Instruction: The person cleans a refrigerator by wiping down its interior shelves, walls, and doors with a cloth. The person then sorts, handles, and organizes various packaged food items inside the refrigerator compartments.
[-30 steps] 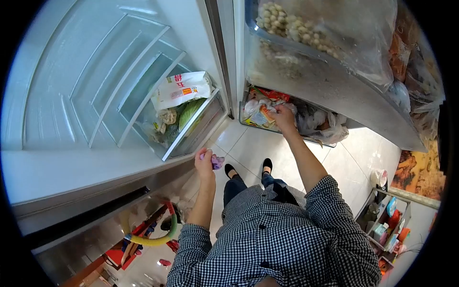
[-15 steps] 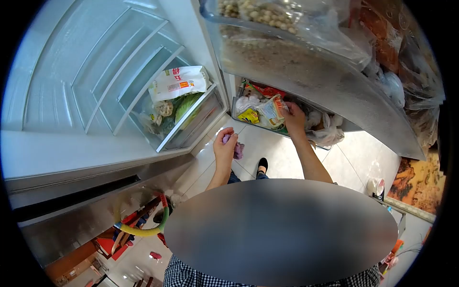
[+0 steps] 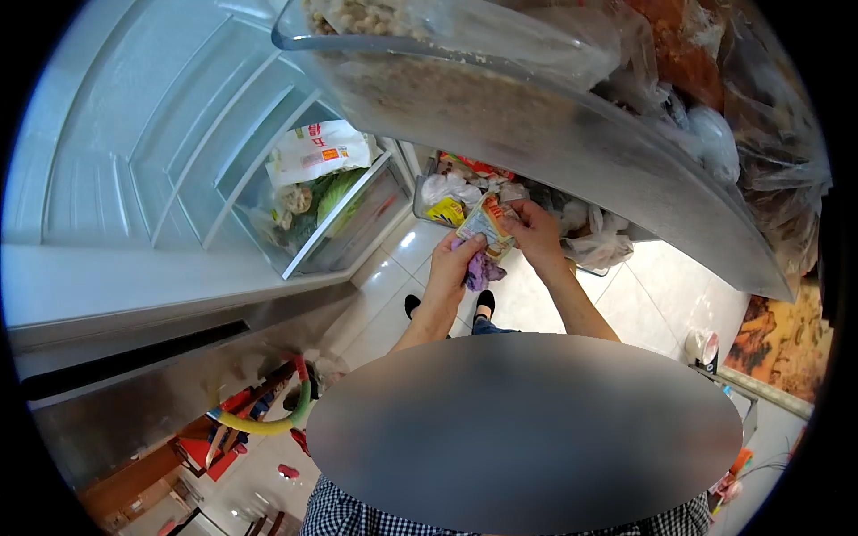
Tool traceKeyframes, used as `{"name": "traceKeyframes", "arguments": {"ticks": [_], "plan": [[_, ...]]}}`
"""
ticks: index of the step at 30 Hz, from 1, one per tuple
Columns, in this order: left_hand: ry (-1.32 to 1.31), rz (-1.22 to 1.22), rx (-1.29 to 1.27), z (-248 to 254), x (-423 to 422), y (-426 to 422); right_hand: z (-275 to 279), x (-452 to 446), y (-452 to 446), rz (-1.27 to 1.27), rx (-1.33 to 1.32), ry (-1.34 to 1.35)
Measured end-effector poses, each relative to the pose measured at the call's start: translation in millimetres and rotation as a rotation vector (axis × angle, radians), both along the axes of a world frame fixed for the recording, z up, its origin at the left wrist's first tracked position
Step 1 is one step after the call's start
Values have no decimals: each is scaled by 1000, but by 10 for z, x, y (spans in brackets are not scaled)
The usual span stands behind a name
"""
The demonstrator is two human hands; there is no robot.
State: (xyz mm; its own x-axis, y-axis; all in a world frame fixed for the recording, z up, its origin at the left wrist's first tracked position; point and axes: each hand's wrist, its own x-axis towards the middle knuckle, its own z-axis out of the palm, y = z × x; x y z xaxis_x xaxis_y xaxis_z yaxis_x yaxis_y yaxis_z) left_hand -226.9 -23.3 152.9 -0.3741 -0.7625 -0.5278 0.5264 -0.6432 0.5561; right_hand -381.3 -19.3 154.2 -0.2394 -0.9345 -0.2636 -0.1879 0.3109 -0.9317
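Note:
A small printed food packet [image 3: 488, 225] is held between my two hands, above the front of a low, pulled-out drawer [image 3: 420, 204]. My right hand [image 3: 538, 236] pinches the packet's right side. My left hand [image 3: 450, 266] is closed, its thumb on the packet's lower left corner, and a crumpled purple cloth [image 3: 483, 272] hangs from the same grip. Behind the packet, the low drawer contains a yellow packet [image 3: 446, 212], white plastic bags [image 3: 450, 188] and other bagged items, partly hidden by my right hand and the drawer above.
A large clear upper drawer [image 3: 554, 134] packed with bagged food juts out over the low one. At left, the open fridge door [image 3: 98, 268] carries a bin with a white bag [image 3: 322, 154] and greens [image 3: 337, 198]. My feet stand on the tiled floor [image 3: 527, 299].
My right hand has lifted the packet out of the low drawer toward me. My left hand, still with the purple cloth, has moved right and taken the packet's corner. The view has shifted slightly.

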Motion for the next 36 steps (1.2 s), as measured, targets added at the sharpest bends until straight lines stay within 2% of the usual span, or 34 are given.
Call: {"name": "traceKeyframes", "arguments": {"ticks": [3, 7, 10, 11, 12, 13, 16, 17, 20, 22, 24, 26, 27, 28, 29, 32, 36], "plan": [[-93, 9, 31, -269, 34, 54, -44, 3, -17, 1, -91, 183], [-315, 160, -24, -427, 115, 192, -165, 174, -156, 80, -229, 487], [-335, 239, -81, -482, 227, 248, -275, 446, -245, 177, -324, 529], [-379, 268, -156, -468, 233, 219, -505, 499, -256, 242, -326, 578], [-423, 297, -232, -445, 251, 186, -535, 543, -263, 362, -285, 805], [-482, 214, -312, -414, 302, 151, -627, 571, -276, 351, -290, 793], [-541, 119, -336, -436, 354, 42, -556, 556, -238, 370, -300, 718], [-546, 116, -332, -603, 383, 18, -428, 533, -207, 385, -304, 688], [-584, 154, -276, -360, 320, 44, 153, 276, 78, 346, -545, 764], [-576, 105, -213, -254, 268, 104, 368, -74, 399, 196, -614, 987], [-551, 23, -190, -18, 97, 211, 387, -505, 734, 63, -457, 1048], [-598, -175, -402, -141, -113, 352, 385, -808, 922, -113, -381, 1167], [-670, -284, -594, -195, -276, 381, 378, -873, 974, -174, -309, 1011], [-617, -312, -801, -240, -458, 414, 358, -922, 1017, -234, -238, 852], [-705, -372, -887, -160, -607, 415, 329, -969, 1058, -292, -171, 691], [-873, -470, -1099, -53, -960, 438, 168, -1084, 1213, -142, -178, 882], [-1022, -502, -1228, -209, -933, 462, 114, -1126, 1323, -139, -253, 971]]}}
